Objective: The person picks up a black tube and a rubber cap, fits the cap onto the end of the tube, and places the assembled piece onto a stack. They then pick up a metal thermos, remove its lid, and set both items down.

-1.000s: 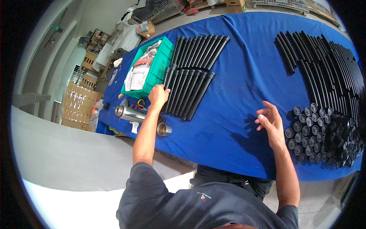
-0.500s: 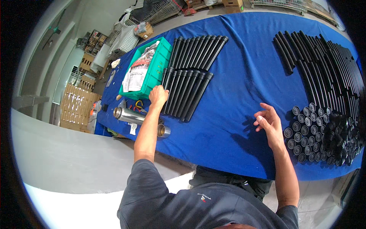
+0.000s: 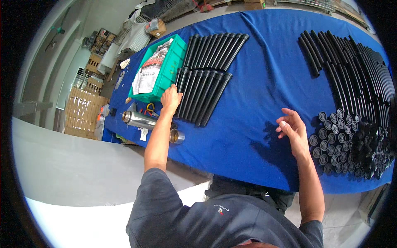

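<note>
My left hand (image 3: 170,98) rests on the near ends of a row of long black tubes (image 3: 202,94) lying side by side on the blue tablecloth (image 3: 256,103); whether it grips one I cannot tell. A second row of black tubes (image 3: 217,49) lies just beyond. My right hand (image 3: 291,129) hovers open above the cloth, fingers spread, just left of a cluster of short black caps (image 3: 331,136) standing on end.
A green crate (image 3: 175,58) with papers in it stands left of the tubes. Shiny metal cylinders (image 3: 139,120) and a metal cup (image 3: 177,136) lie at the table's near left edge. Many more long black tubes (image 3: 351,62) fill the right side. Cardboard boxes and a pallet sit on the floor at left.
My right hand has lifted slightly and drifted toward the caps. My left hand stays on the tube ends.
</note>
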`<act>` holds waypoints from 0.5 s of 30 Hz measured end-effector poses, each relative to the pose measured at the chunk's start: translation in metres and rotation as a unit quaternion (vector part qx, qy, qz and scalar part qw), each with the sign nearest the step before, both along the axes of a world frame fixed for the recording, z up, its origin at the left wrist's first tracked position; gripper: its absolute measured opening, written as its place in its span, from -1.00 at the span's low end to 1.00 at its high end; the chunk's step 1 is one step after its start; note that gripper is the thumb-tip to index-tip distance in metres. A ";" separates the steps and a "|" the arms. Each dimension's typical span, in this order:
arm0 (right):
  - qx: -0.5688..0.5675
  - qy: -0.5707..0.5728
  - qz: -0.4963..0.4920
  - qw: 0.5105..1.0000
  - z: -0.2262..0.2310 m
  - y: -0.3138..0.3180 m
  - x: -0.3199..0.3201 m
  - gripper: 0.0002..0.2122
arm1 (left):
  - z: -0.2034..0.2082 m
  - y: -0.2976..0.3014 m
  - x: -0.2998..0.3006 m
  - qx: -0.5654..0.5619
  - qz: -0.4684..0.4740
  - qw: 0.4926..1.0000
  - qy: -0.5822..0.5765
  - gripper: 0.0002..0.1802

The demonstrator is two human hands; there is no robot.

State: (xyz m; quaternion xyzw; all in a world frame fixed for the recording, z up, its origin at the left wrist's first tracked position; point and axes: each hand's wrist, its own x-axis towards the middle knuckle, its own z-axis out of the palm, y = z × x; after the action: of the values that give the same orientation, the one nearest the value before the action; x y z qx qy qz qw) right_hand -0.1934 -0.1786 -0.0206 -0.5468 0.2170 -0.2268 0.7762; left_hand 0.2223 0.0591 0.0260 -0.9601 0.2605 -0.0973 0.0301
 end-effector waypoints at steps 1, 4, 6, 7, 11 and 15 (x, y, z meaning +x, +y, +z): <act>0.003 0.003 0.005 1.000 -0.001 0.000 0.001 -0.48 | 0.001 0.003 0.000 -0.002 0.000 1.000 0.001 -0.59; -0.009 0.005 -0.002 1.000 -0.001 0.000 0.002 -0.49 | 0.006 0.007 -0.004 -0.010 -0.007 1.000 0.000 -0.59; -0.009 0.006 -0.009 1.000 -0.001 -0.001 0.003 -0.50 | 0.019 0.012 -0.014 -0.017 -0.031 0.999 -0.018 -0.62; -0.020 0.006 -0.012 1.000 0.000 -0.001 0.001 -0.51 | 0.023 0.015 -0.017 -0.029 -0.044 0.998 -0.034 -0.62; -0.035 0.023 -0.016 0.999 0.003 -0.001 0.005 -0.51 | 0.033 0.049 -0.045 -0.127 -0.076 0.989 -0.019 -0.64; -0.030 0.017 -0.011 0.999 0.000 -0.001 0.007 -0.51 | 0.030 0.097 -0.100 -0.194 -0.057 0.979 -0.010 -0.45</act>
State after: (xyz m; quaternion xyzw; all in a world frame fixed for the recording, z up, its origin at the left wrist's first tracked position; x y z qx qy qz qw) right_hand -0.1868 -0.1792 -0.0208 -0.5715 0.2296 -0.2326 0.7527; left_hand 0.1222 0.1557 0.0560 -0.9302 0.2909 -0.1568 -0.1600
